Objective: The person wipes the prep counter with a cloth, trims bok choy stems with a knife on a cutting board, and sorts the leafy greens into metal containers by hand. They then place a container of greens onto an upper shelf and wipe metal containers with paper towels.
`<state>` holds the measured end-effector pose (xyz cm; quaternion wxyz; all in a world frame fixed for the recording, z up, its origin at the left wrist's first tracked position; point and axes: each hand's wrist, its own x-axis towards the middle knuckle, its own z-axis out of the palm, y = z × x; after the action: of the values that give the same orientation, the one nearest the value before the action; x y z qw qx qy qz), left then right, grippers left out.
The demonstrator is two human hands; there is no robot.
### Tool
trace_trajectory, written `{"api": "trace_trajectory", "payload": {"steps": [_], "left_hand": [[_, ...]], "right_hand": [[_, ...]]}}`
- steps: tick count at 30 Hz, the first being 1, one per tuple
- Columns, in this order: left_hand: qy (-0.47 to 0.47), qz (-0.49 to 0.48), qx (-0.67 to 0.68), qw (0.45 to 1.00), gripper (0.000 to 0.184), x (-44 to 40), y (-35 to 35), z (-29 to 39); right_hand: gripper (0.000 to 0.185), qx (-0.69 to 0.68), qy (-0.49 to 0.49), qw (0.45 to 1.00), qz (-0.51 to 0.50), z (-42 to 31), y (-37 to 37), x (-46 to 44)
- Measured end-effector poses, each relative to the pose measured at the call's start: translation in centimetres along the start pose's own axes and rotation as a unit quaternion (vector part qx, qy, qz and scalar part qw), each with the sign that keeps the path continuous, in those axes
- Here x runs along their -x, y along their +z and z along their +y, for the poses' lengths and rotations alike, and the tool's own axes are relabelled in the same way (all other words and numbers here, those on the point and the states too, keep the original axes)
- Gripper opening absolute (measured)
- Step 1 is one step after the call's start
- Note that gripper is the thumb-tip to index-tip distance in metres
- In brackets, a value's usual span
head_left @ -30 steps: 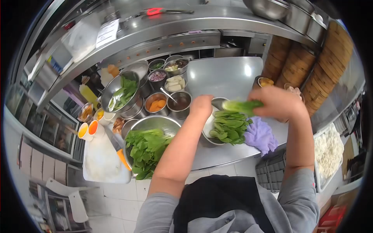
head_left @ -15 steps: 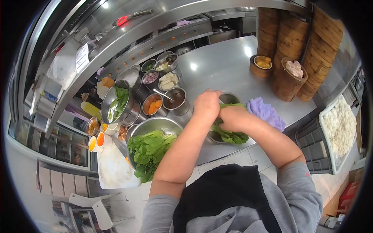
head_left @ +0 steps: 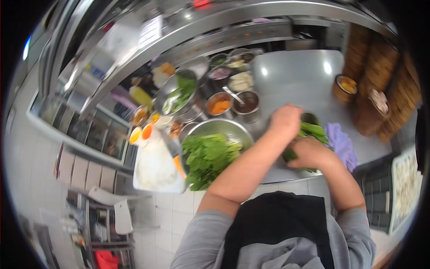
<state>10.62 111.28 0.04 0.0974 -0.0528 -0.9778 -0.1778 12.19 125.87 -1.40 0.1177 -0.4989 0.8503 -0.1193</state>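
Observation:
My left hand (head_left: 286, 122) is closed over the near-left edge of a metal container (head_left: 310, 118); what its fingers hold is hidden. Close by, my right hand (head_left: 308, 152) curls around leafy greens (head_left: 316, 132), whose leaves stick out above and below it. To the left of my forearm, a large steel bowl (head_left: 242, 129) holds a heap of leafy greens (head_left: 208, 157). A crumpled purple cloth (head_left: 341, 145) lies just right of the right hand.
Steel pots at the back left hold sauce with a spoon (head_left: 245, 103), orange pieces (head_left: 219, 105) and white pieces (head_left: 241, 81). A cutting board (head_left: 156, 168) with an orange-handled knife (head_left: 179, 167) is at left. Bamboo steamers (head_left: 380, 58) stand at right beside a crate (head_left: 403, 193).
The whole view has shifted, so the counter appears farther right and is blurred. Both hands stay together at the greens by the container; the right hand covers more of them.

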Motion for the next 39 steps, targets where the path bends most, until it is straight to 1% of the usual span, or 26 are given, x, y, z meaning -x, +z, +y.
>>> {"api": "trace_trajectory", "payload": {"steps": [1,4,5,6,7,8,10,12,13,14,18,19,21,23,24,28,29,30,31,32,33,34,35,36,38,39], "left_hand": [[-0.006,0.003,0.006,1.000,0.043,0.1,-0.1,-0.1],[-0.028,0.003,0.017,0.999,0.036,1.0,-0.6,-0.1],[-0.035,0.006,0.026,0.999,0.031,1.3,-0.8,-0.1],[-0.041,0.014,0.027,0.999,0.031,1.2,-0.3,-0.4],[-0.003,-0.007,0.020,1.000,0.027,1.1,0.4,-1.0],[0.036,-0.029,0.013,0.999,0.023,1.0,1.1,-1.5],[0.056,0.025,0.143,0.988,0.022,1.9,2.1,-1.9],[0.080,0.083,0.287,0.951,0.022,2.5,2.4,-1.8],[0.086,0.102,0.338,0.932,0.022,2.7,2.6,-1.5],[0.097,0.119,0.376,0.914,0.022,2.9,2.7,-1.5],[0.141,0.155,0.438,0.874,0.022,3.4,2.6,-2.5],[0.153,0.161,0.432,0.874,0.022,3.7,2.3,-2.9],[0.176,0.172,0.417,0.875,0.022,4.3,2.0,-3.7],[0.190,0.185,0.400,0.877,0.022,4.7,1.7,-4.3],[0.196,0.187,0.408,0.872,0.022,4.7,1.7,-4.5],[0.143,0.212,0.435,0.864,0.023,4.2,1.9,-4.8],[0.116,0.226,0.443,0.860,0.023,4.0,2.0,-4.6],[0.080,0.247,0.454,0.852,0.024,3.7,2.2,-4.4],[0.041,0.269,0.461,0.845,0.024,3.4,2.2,-4.3],[0.006,0.288,0.463,0.838,0.024,3.2,2.2,-4.3],[0.012,0.283,0.465,0.839,0.024,3.2,1.9,-4.4],[0.020,0.233,0.331,0.914,0.024,3.3,1.4,-4.8],[0.029,0.178,0.187,0.966,0.024,3.4,0.9,-5.1],[0.036,0.175,0.187,0.966,0.024,3.2,0.2,-5.0],[-0.095,0.023,0.119,0.988,0.024,3.0,-1.0,-4.5],[-0.089,0.022,0.116,0.989,0.024,3.1,-1.4,-4.4]], "right_hand": [[0.047,0.005,0.026,0.999,-0.041,-1.6,-2.6,1.0],[0.035,0.009,-0.004,0.998,0.061,-5.4,-7.5,3.6],[0.035,0.015,-0.014,0.998,0.058,-6.6,-9.1,3.6],[0.031,-0.024,-0.027,0.997,0.074,-7.9,-10.6,3.3],[0.027,-0.063,-0.040,0.993,0.090,-9.1,-11.6,2.5],[0.027,-0.057,-0.045,0.994,0.087,-10.0,-11.9,0.9],[0.025,-0.079,-0.171,0.980,0.059,-11.3,-11.6,-4.1],[0.029,-0.046,-0.229,0.972,0.005,-12.4,-9.3,-10.5],[0.035,-0.035,-0.168,0.980,-0.098,-13.4,-8.5,-13.8],[0.043,0.004,-0.148,0.978,-0.147,-14.0,-7.0,-16.9],[0.059,0.151,-0.116,0.959,-0.210,-15.9,-2.2,-25.6],[0.059,0.160,-0.119,0.957,-0.211,-16.4,-1.5,-26.6],[0.063,0.131,-0.118,0.945,-0.275,-16.9,0.4,-27.8],[0.068,0.160,-0.114,0.941,-0.276,-16.8,2.1,-28.6],[0.069,0.128,-0.119,0.943,-0.284,-16.8,1.8,-28.4],[0.066,0.089,-0.109,0.938,-0.318,-16.0,-0.8,-28.8],[0.062,0.072,-0.111,0.932,-0.336,-15.7,-1.7,-28.9],[0.056,0.084,-0.114,0.940,-0.310,-15.7,-3.2,-28.2],[0.056,0.083,-0.109,0.942,-0.306,-15.3,-4.5,-27.7],[0.054,-0.014,-0.072,0.948,-0.310,-15.0,-5.8,-27.2],[0.052,-0.111,-0.035,0.944,-0.309,-14.5,-6.9,-26.7],[0.049,-0.170,-0.043,0.928,-0.328,-13.7,-8.0,-26.1],[0.049,-0.173,-0.038,0.930,-0.323,-12.9,-8.8,-25.6],[0.047,-0.249,-0.038,0.912,-0.324,-12.1,-9.5,-25.2],[0.040,-0.377,-0.062,0.872,-0.306,-10.4,-10.3,-23.8],[0.040,-0.378,-0.061,0.874,-0.299,-9.9,-10.6,-22.9]]}}
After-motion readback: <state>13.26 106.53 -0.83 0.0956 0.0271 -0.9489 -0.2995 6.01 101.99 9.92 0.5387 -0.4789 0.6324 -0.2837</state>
